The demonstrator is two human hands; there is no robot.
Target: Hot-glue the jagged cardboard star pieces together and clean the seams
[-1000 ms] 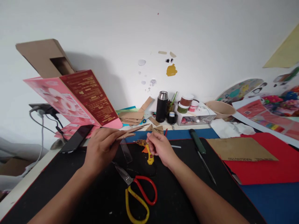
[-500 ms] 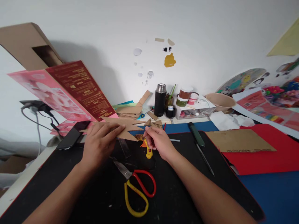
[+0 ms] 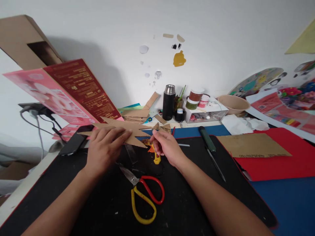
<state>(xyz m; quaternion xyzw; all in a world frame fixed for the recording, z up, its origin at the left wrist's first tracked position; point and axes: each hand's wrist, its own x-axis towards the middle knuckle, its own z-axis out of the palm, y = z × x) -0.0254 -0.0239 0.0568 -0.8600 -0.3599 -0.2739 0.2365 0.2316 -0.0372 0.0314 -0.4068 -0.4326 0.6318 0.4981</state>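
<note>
Inspector: Report the left hand point(image 3: 104, 149).

Operator: It grips a cardboard star point(image 3: 136, 132). The fingers lie flat across the top face; the thumb is hidden beneath. The star is held nearly level, clear of the black mat point(image 3: 73, 196), at the far edge of the mat.

Inspector: Report the right hand point(image 3: 166, 147).

Operator: Its fingers are curled around the upper part of a glue gun point(image 3: 156, 159). The yellow grip projects below the fingers towards the mat. The gun's tip is just beside the star's nearest point; whether they touch cannot be told.

Inspector: Position of the two hands relative to each other?

Operator: Near, not touching. The star's right-hand points fill the gap between them.

Inspector: Items around the work area?

Operator:
- Scissors point(image 3: 145, 193), red and yellow handles, flat on the mat, nearer the person than both hands.
- Clear ruler point(image 3: 130, 153), on the mat under the star.
- Phone point(image 3: 73, 142), at the mat's left edge, just beside the left hand.
- Knife point(image 3: 209, 144), green handle, on the mat right of the right hand.
- Flask point(image 3: 169, 102), upright at the back of the counter, against the wall.
- Pink box point(image 3: 61, 95), tilted, behind the left hand.
</note>
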